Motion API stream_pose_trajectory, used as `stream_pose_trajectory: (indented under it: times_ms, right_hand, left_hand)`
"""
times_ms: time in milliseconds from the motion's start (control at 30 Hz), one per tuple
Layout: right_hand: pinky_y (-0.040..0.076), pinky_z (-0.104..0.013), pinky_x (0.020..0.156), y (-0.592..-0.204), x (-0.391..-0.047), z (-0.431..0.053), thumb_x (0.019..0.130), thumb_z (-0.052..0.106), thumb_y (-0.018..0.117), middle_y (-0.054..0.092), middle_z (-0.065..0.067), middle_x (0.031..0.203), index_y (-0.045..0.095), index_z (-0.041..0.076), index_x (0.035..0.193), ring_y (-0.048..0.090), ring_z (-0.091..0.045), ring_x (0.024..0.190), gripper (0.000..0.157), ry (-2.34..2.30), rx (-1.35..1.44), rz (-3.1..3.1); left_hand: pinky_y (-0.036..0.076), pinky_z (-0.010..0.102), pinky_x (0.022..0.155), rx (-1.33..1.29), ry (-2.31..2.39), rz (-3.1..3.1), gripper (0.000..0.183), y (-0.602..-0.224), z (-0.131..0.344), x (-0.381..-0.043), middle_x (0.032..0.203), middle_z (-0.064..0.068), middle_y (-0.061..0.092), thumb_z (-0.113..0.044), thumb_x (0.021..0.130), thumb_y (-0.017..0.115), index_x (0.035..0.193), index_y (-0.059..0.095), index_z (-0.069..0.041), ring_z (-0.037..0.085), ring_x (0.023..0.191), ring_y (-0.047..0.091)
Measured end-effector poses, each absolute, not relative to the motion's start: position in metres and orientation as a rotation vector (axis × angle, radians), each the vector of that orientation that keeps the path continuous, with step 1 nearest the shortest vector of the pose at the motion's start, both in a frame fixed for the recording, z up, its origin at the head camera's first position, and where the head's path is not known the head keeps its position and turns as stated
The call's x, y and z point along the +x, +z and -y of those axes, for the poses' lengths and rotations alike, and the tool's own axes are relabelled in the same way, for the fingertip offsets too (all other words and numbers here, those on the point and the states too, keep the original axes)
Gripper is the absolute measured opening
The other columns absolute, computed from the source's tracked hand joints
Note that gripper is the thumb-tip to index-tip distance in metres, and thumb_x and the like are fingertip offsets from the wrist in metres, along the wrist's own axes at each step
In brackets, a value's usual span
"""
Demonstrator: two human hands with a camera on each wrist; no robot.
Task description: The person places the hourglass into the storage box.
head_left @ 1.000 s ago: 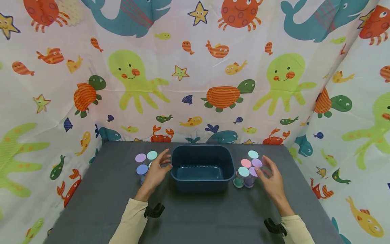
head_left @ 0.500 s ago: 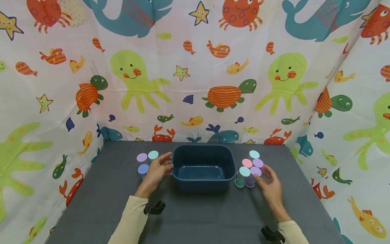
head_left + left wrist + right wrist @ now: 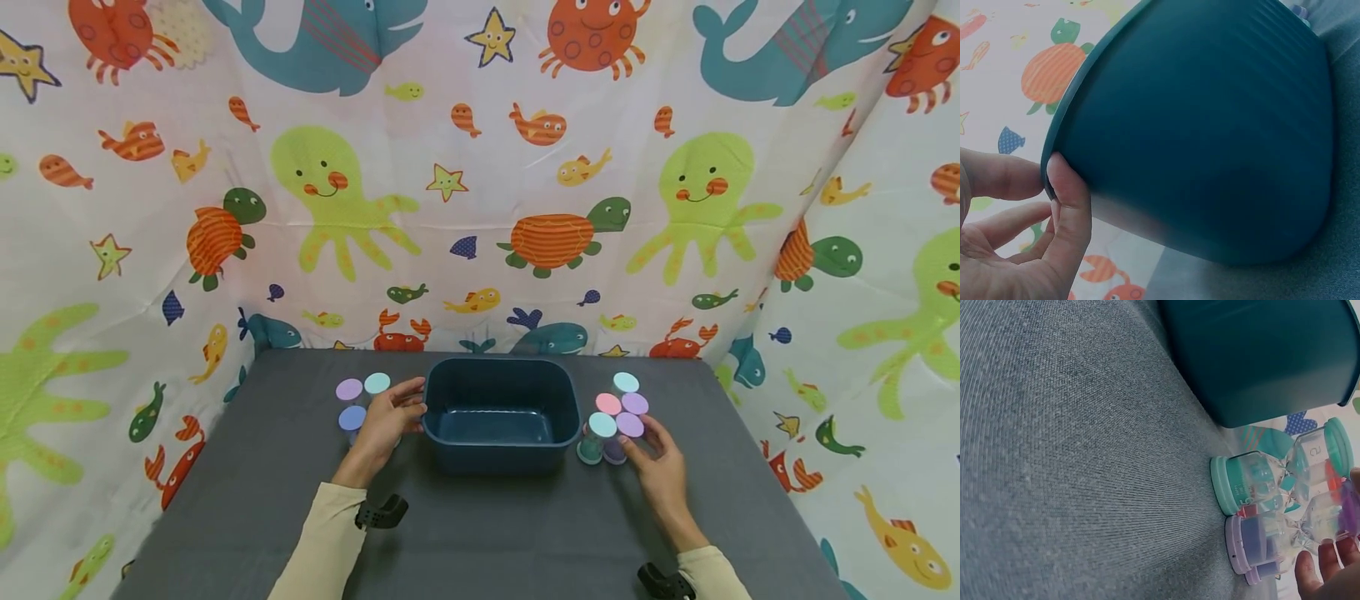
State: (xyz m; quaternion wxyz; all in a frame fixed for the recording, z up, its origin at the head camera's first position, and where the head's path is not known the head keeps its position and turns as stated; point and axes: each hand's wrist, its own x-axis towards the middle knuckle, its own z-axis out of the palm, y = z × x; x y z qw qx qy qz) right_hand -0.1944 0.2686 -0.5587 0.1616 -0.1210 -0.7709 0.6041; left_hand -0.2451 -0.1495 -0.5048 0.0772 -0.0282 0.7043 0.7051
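Sea-creature curtain [image 3: 465, 208] behind a grey table [image 3: 480, 533], both hands occupied.
Just right of the left hand [image 3: 385, 425], a blue bin [image 3: 498, 458] is pinched at its rim, thumb against fingers; it looks light, stiff, smooth. At the right hand [image 3: 663, 471], its fingers curled round the cap, firmness unclear, stands a purple hourglass [image 3: 630, 425], probably light, slick and fragile: better taken by that cap than the glass waist.

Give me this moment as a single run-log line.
left hand: pinches rim of bin | right hand: thumb and fingers around front purple-capped hourglass | bin, hourglass: upright on table
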Motion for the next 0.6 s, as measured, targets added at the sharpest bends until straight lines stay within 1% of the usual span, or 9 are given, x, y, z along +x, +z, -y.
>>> stream_pose_trajectory:
  times_ms: [133,233,500,600]
  right_hand:
    - [0.044,0.000,0.081,-0.5604,-0.1960,-0.2678,0.086,0.011,0.075,0.054,-0.012,0.134,0.051,0.006,0.138,0.050,0.004,0.107,0.057,1.739,-0.357,2.172]
    - [0.044,0.000,0.080,-0.5614,-0.1963,-0.2671,0.086,0.012,0.075,0.055,-0.010,0.132,0.052,0.006,0.137,0.051,0.004,0.106,0.056,1.723,-0.375,2.173]
    - [0.040,0.001,0.080,-0.5623,-0.1946,-0.2665,0.088,0.023,0.074,0.056,-0.011,0.134,0.053,0.007,0.136,0.048,0.001,0.108,0.055,1.673,-0.398,2.240]
    - [0.040,0.000,0.080,-0.5633,-0.1936,-0.2663,0.088,0.024,0.074,0.057,-0.010,0.130,0.053,0.007,0.135,0.048,0.003,0.106,0.053,1.649,-0.388,2.255]
  left_hand:
    - [0.054,0.025,0.067,-0.083,2.116,-2.121,0.048,-0.5046,0.1487,-0.2444,0.140,0.019,0.051,-0.003,0.093,0.060,0.141,0.053,-0.008,0.017,0.101,0.056]
    - [0.055,0.026,0.067,-0.080,2.116,-2.123,0.048,-0.5005,0.1480,-0.2414,0.140,0.020,0.051,-0.002,0.093,0.059,0.141,0.052,-0.007,0.016,0.100,0.056]
    - [0.055,0.025,0.067,-0.079,2.122,-2.131,0.047,-0.5041,0.1489,-0.2437,0.138,0.020,0.053,-0.003,0.094,0.059,0.140,0.053,-0.009,0.019,0.098,0.057]
    - [0.055,0.026,0.067,-0.100,2.127,-2.133,0.046,-0.5045,0.1490,-0.2429,0.135,0.017,0.056,-0.004,0.093,0.060,0.138,0.055,-0.011,0.019,0.098,0.058]
